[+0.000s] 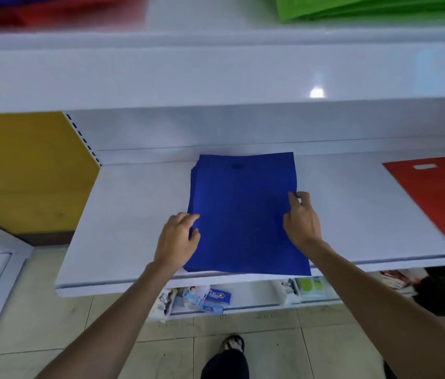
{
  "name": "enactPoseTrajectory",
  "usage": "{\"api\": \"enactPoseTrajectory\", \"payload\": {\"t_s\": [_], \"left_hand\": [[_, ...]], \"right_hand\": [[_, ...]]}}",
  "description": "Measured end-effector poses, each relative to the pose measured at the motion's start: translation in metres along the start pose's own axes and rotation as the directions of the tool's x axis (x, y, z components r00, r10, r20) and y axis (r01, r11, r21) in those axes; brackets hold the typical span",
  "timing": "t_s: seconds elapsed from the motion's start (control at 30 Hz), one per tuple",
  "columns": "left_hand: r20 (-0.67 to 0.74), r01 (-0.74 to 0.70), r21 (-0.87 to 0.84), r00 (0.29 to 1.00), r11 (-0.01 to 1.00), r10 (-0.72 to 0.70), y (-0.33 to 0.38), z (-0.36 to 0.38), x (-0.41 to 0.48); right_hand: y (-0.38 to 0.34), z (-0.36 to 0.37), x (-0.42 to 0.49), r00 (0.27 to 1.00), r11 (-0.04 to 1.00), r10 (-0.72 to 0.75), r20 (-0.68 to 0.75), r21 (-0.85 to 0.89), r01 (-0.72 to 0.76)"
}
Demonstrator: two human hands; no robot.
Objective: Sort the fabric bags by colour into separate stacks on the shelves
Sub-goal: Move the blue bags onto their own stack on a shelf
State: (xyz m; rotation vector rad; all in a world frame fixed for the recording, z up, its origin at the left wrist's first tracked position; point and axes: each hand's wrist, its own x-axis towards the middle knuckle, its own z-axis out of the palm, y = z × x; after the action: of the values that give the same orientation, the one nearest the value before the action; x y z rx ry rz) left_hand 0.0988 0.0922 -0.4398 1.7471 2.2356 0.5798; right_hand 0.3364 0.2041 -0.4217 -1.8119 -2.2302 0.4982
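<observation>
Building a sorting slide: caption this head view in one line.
Left hand and right hand hold the blue bag stack by its sides on the white shelf, red bag apart.

The top left of my view is smeared: red and blue fabric (38,12), impossible to count. The green bags (374,8) run off the top edge, the red bag (440,203) off the right. The top blue bag (243,214) covers its stack, bar slivers at the left. Whether my left hand (177,239) and right hand (302,217) pinch its edges or merely touch them, I cannot tell. The packets (202,298) low down are too blurred to read.
</observation>
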Motion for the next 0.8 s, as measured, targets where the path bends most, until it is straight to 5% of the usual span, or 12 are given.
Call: {"api": "enactPoseTrajectory", "payload": {"t_s": [0.23, 0.47, 0.8], "left_hand": [[0.232, 0.096, 0.240, 0.961, 0.966, -0.153, -0.015, 0.015, 0.027], [0.161, 0.100, 0.121, 0.980, 0.988, -0.119, 0.022, -0.016, -0.020], [-0.009, -0.209, 0.032, 0.978, 0.977, 0.210, 0.137, -0.111, -0.122]], "right_hand": [[-0.003, 0.033, 0.030, 0.984, 0.921, 0.139, 0.115, -0.381, -0.086], [0.000, -0.011, -0.027, 0.998, 0.986, 0.057, 0.024, -0.161, -0.052], [-0.011, -0.178, -0.161, 0.939, 0.996, -0.088, -0.333, -0.030, 0.083]]}}
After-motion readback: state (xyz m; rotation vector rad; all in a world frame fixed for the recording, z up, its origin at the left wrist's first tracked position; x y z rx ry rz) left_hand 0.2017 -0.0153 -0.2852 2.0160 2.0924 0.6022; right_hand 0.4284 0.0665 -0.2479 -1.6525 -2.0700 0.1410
